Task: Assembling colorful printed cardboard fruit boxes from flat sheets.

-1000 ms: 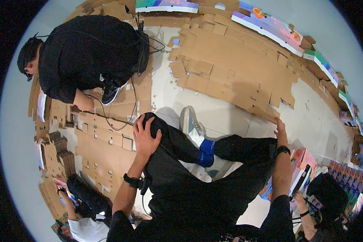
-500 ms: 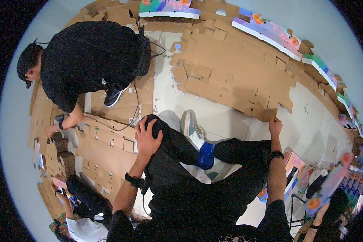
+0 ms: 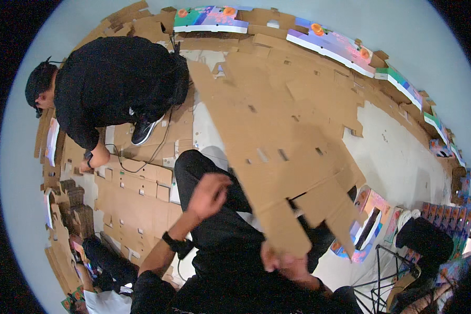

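A large flat brown cardboard sheet (image 3: pixel 277 146), with slots and cut flaps, slants from the floor ahead up to my lap. My right hand (image 3: pixel 288 264) is closed on its near end, close to my body, and is somewhat blurred. Above my left thigh, my left hand (image 3: pixel 209 196) is raised beside the sheet's left edge, its fingers loosely bent and the thumb apart from them. Nothing shows in that hand. The sheet's near flaps cover much of my right leg, and my feet are hidden.
At the left, a person in black (image 3: pixel 115 78) bends over more flattened cardboard (image 3: pixel 136 209). Printed cardboard strips (image 3: pixel 329 47) stand along the far wall. A printed carton piece (image 3: pixel 369 225) and a black metal frame (image 3: pixel 387 272) are at the right. Another person (image 3: pixel 110 301) sits lower left.
The cardboard sheet has come up off the floor toward me. My right hand has moved with its corner from the right to my lap. My left hand has left my knee.
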